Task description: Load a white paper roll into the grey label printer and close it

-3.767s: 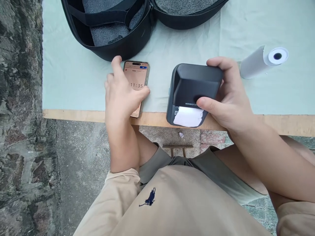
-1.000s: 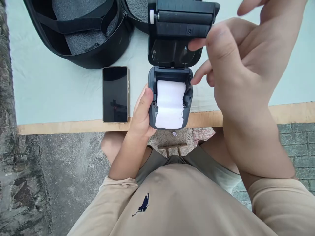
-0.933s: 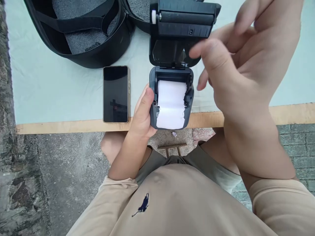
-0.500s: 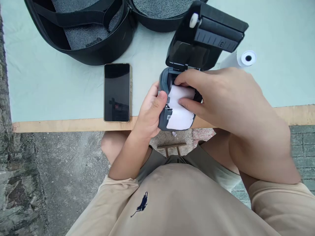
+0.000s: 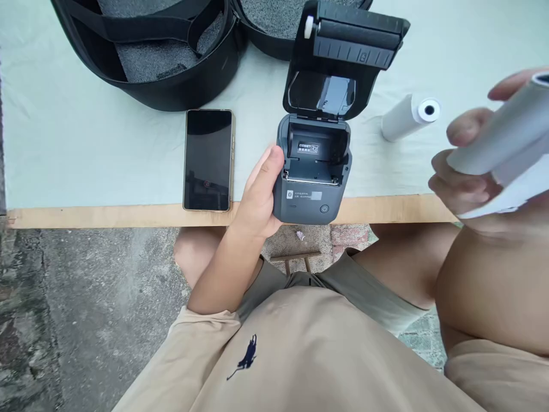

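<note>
My left hand (image 5: 259,197) grips the left side of a dark grey portable printer (image 5: 311,200) near the table's front edge. The printer's black lid (image 5: 338,63) is swung up, and its paper bay shows with no roll inside. At the far right my right hand (image 5: 467,166) holds a white paper roll (image 5: 501,134) with a loose end hanging down, partly cut off by the frame edge. A second white paper roll (image 5: 405,117) lies on the cloth between the printer and my right hand.
A dark phone (image 5: 208,160) lies left of the printer. An open black zip case (image 5: 193,83) with grey foam sits at the back left, its other half beside it behind the printer. The wooden table edge (image 5: 107,217) runs along the front.
My right hand has lifted the paper roll out of the printer and moved it to the far right. The printer's bay is now uncovered; my left hand still holds the printer.
</note>
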`<state>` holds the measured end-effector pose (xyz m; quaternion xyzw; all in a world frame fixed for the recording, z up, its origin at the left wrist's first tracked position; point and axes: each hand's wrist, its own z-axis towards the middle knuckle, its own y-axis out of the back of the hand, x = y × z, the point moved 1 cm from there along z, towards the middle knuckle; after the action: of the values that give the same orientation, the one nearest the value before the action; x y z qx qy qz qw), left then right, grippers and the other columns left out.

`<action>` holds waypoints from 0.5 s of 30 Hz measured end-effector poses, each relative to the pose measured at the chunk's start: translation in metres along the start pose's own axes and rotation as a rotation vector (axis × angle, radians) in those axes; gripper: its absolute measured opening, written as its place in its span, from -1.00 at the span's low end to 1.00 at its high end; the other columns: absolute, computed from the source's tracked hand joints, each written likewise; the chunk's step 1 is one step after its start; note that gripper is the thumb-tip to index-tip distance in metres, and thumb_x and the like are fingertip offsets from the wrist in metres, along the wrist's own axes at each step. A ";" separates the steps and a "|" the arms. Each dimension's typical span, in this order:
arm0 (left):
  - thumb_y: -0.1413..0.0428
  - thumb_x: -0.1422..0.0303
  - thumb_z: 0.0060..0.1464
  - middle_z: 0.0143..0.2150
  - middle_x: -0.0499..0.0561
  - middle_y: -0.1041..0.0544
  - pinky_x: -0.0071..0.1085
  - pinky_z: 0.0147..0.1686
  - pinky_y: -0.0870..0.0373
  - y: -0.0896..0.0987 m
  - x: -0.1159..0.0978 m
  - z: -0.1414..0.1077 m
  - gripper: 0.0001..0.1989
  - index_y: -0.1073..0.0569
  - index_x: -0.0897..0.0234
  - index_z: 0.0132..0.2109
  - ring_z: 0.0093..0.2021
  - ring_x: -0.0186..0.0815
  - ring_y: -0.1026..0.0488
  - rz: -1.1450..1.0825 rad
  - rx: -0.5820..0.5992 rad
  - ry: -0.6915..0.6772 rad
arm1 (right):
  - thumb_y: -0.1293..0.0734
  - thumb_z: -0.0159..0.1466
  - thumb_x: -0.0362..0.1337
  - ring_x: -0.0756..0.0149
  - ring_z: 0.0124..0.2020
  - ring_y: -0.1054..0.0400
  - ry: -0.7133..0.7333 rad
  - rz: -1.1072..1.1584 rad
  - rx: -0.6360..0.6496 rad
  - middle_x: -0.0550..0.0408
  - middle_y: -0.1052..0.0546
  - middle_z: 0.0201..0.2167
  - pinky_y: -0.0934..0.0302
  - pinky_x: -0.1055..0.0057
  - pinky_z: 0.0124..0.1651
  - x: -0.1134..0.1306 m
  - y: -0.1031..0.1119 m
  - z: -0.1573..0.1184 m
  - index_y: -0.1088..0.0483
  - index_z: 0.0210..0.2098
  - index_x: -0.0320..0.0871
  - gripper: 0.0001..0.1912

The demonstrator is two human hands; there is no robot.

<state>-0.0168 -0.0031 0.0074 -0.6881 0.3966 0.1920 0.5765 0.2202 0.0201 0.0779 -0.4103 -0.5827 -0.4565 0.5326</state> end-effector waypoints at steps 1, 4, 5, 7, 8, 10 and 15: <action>0.12 -0.04 0.17 -0.06 0.11 -0.55 -0.16 0.13 -0.39 0.001 0.000 0.000 -0.53 -0.46 0.19 -0.10 0.28 -0.07 -0.27 -0.013 0.009 0.006 | -0.37 0.00 0.11 0.43 -0.66 -0.28 -0.066 0.129 -0.041 0.15 -0.50 -0.41 0.04 0.43 -0.74 -0.008 0.009 -0.005 -0.48 -0.22 0.17 -0.62; 0.12 -0.01 0.19 -0.06 0.11 -0.55 -0.18 0.13 -0.40 0.003 0.001 0.002 -0.55 -0.46 0.20 -0.08 0.29 -0.09 -0.26 -0.054 0.038 0.005 | -0.45 -0.12 0.05 0.43 -0.69 -0.23 -0.178 0.173 -0.143 0.13 -0.39 -0.57 0.08 0.44 -0.75 -0.029 0.020 -0.023 -0.46 -0.30 0.05 -0.60; 0.13 0.01 0.20 -0.05 0.11 -0.55 -0.18 0.13 -0.40 0.003 0.002 0.002 -0.55 -0.46 0.21 -0.08 0.29 -0.10 -0.25 -0.060 0.045 0.000 | -0.46 -0.10 0.00 0.47 -0.73 -0.17 -0.155 0.144 -0.191 0.17 -0.33 -0.62 0.11 0.47 -0.76 -0.035 0.020 -0.029 -0.44 -0.33 0.04 -0.64; 0.13 0.03 0.21 -0.06 0.11 -0.55 -0.19 0.12 -0.41 0.003 0.001 0.002 -0.56 -0.46 0.22 -0.07 0.30 -0.11 -0.24 -0.054 0.054 -0.014 | -0.45 -0.04 -0.07 0.51 -0.72 -0.13 -0.119 0.074 -0.254 0.23 -0.26 -0.64 0.06 0.49 -0.73 -0.044 0.019 -0.038 -0.36 -0.36 0.02 -0.70; 0.13 0.04 0.21 -0.06 0.11 -0.55 -0.19 0.12 -0.42 0.002 0.001 0.002 -0.56 -0.46 0.23 -0.06 0.30 -0.11 -0.24 -0.044 0.056 -0.021 | -0.45 -0.01 -0.09 0.51 -0.70 -0.15 -0.098 0.034 -0.283 0.25 -0.26 -0.63 0.00 0.50 -0.70 -0.047 0.020 -0.040 -0.32 -0.36 0.01 -0.70; 0.14 0.05 0.22 -0.07 0.12 -0.55 -0.19 0.10 -0.44 0.000 -0.001 0.002 -0.55 -0.47 0.25 -0.06 0.29 -0.10 -0.26 -0.019 0.053 -0.041 | -0.44 0.05 -0.09 0.48 -0.58 -0.28 -0.061 -0.076 -0.329 0.24 -0.31 -0.55 -0.20 0.44 -0.56 -0.050 0.023 -0.039 -0.28 -0.32 -0.01 -0.69; 0.16 0.03 0.22 -0.09 0.12 -0.55 -0.17 0.04 -0.47 -0.002 -0.002 0.002 -0.52 -0.46 0.25 -0.03 0.23 -0.07 -0.32 0.039 0.014 -0.054 | -0.46 0.04 -0.24 0.44 -0.21 -0.36 0.094 -0.453 -0.415 0.17 -0.41 -0.27 -0.24 0.29 -0.03 -0.042 0.041 -0.018 -0.32 -0.17 -0.03 -0.63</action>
<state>-0.0162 -0.0003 0.0101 -0.6708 0.3956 0.2186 0.5880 0.2679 0.0127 0.0406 -0.3482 -0.5286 -0.6913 0.3485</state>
